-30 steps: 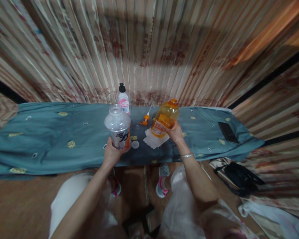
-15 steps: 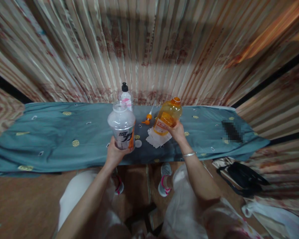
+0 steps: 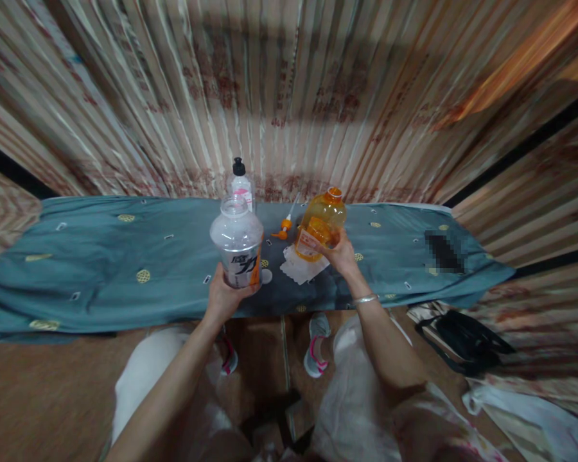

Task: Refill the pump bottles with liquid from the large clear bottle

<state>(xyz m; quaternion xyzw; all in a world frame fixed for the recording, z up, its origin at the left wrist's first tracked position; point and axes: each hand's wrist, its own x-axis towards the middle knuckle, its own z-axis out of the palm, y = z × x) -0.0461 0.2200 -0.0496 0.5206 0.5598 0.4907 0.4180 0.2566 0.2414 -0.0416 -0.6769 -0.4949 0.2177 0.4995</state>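
Curtain (image 3: 270, 83) behind teal cloth (image 3: 96, 250)! Left of one pump (image 3: 284, 226), one capped bottle (image 3: 241, 184), one clear bottle (image 3: 237, 236), left hand (image 3: 227, 296) clasping it; right, one amber bottle (image 3: 320, 221), right hand (image 3: 340, 254) gripping.

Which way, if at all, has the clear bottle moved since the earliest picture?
Yes, slightly right: the clear bottle in the left hand is nearer the orange pump lying on the cloth.

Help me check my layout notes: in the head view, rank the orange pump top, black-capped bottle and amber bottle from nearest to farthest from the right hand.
1. Amber bottle: held in the right hand.
2. Orange pump top: lying to its left.
3. Black-capped bottle: farther left, partly hidden behind the clear bottle.
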